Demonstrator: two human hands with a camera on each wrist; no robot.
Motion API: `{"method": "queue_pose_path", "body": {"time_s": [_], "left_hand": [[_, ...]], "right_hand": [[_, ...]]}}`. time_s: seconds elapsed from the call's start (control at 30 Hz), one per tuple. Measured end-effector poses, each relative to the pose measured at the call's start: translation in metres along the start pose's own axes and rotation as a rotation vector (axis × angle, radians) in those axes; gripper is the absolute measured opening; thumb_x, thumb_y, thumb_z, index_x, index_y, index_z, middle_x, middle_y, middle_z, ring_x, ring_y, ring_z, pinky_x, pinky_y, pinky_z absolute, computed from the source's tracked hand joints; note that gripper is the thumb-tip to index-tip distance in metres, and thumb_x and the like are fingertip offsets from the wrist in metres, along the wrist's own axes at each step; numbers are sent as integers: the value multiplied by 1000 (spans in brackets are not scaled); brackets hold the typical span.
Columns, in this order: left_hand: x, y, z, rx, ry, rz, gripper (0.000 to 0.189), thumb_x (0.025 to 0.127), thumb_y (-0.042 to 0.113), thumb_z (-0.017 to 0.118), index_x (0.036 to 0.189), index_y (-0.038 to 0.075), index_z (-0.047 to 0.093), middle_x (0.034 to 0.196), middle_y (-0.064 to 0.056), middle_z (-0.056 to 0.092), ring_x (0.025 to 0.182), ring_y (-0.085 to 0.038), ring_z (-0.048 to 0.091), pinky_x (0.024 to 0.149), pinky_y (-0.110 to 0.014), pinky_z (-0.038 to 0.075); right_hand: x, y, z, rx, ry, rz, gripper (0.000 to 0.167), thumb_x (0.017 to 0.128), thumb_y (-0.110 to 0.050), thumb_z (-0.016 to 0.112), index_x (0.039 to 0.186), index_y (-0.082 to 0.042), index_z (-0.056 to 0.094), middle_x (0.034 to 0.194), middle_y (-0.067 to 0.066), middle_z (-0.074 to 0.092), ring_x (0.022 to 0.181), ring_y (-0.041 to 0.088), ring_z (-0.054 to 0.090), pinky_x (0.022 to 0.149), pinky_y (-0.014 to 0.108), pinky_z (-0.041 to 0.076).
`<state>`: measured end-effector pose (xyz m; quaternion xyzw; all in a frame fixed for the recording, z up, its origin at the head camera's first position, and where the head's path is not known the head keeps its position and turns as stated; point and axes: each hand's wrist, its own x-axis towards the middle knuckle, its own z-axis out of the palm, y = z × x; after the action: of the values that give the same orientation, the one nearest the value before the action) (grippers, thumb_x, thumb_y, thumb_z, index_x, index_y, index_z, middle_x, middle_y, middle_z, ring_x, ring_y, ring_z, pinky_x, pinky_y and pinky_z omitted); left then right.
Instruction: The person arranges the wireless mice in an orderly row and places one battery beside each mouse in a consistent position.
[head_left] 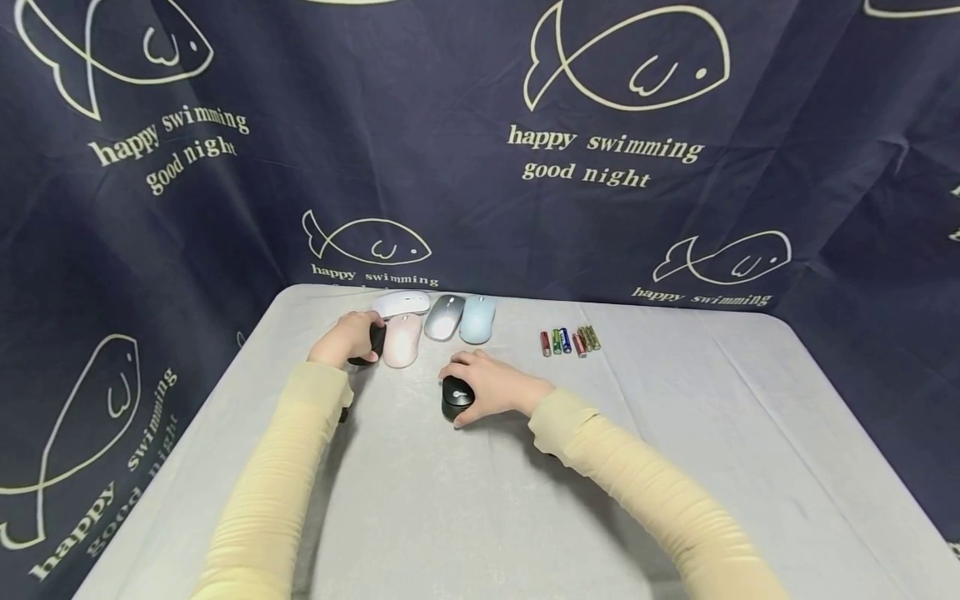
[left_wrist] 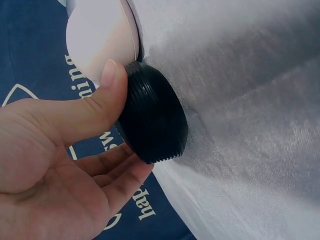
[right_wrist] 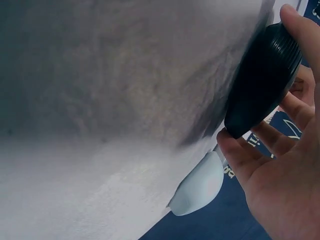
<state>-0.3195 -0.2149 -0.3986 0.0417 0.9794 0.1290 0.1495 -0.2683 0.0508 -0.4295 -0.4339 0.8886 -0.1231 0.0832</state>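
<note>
My left hand (head_left: pixel 347 338) grips a black mouse (left_wrist: pixel 155 112) by its ribbed sides, thumb on one side and fingers on the other. That mouse sits just left of a pink mouse (head_left: pixel 402 340), close against it in the left wrist view. Nearer the middle of the table, my right hand (head_left: pixel 491 385) holds another black mouse (head_left: pixel 457 397) between thumb and fingers. In the right wrist view this black mouse (right_wrist: pixel 265 75) shows its ribbed side, and part of it is hidden by the hand.
Behind the hands lie a white mouse (head_left: pixel 403 303), a grey mouse (head_left: pixel 445 317) and a light blue mouse (head_left: pixel 477 320). Several batteries (head_left: pixel 566 341) lie in a group to the right on the pale tablecloth (head_left: pixel 675 400). A dark blue curtain (head_left: pixel 480 225) hangs behind the table.
</note>
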Motion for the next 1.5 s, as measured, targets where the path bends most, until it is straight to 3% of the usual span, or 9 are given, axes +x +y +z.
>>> {"method": "queue_pose_path", "body": {"time_s": [0.87, 1.5], "left_hand": [[0, 0, 1, 11, -7, -8, 66, 73, 8, 78, 131, 5, 48, 134, -30, 45, 125, -45, 40, 107, -52, 31], [1, 0, 0, 10, -6, -9, 67, 73, 8, 78, 132, 4, 48, 134, -30, 45, 125, -45, 40, 107, -52, 31]], "right_hand": [[-4, 2, 3, 87, -14, 19, 73, 70, -45, 80, 131, -18, 50, 138, 11, 42, 120, 29, 43, 97, 39, 42], [0, 5, -14, 101, 15, 22, 72, 76, -45, 75, 135, -13, 49, 139, 14, 42, 127, 32, 41, 105, 43, 36]]}}
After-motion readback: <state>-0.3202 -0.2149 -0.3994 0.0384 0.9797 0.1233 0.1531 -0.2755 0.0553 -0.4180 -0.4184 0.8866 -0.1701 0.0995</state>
